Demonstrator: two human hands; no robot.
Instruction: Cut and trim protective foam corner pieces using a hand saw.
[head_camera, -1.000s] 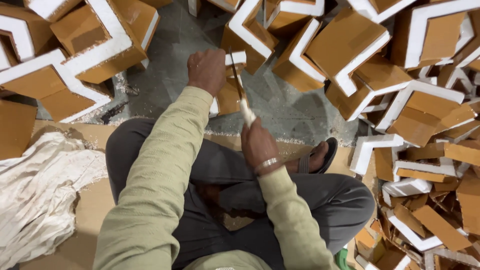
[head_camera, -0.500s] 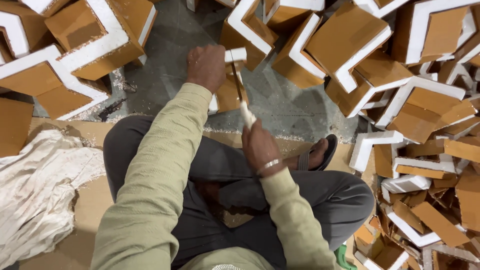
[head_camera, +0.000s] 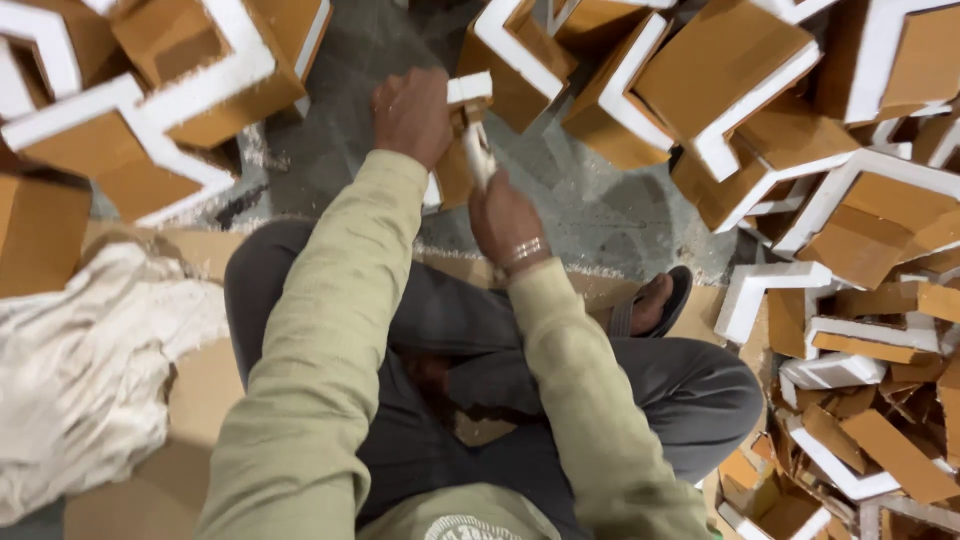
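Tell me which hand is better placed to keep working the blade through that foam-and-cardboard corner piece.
Right. The right hand already grips the white-handled blade, angled into the corner piece. The left hand is clamped on the piece's top, steadying it, so it is probably best left holding.

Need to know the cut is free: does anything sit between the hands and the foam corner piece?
Nothing visible: the left hand grips the foam corner piece, and the right hand holds the blade against it.
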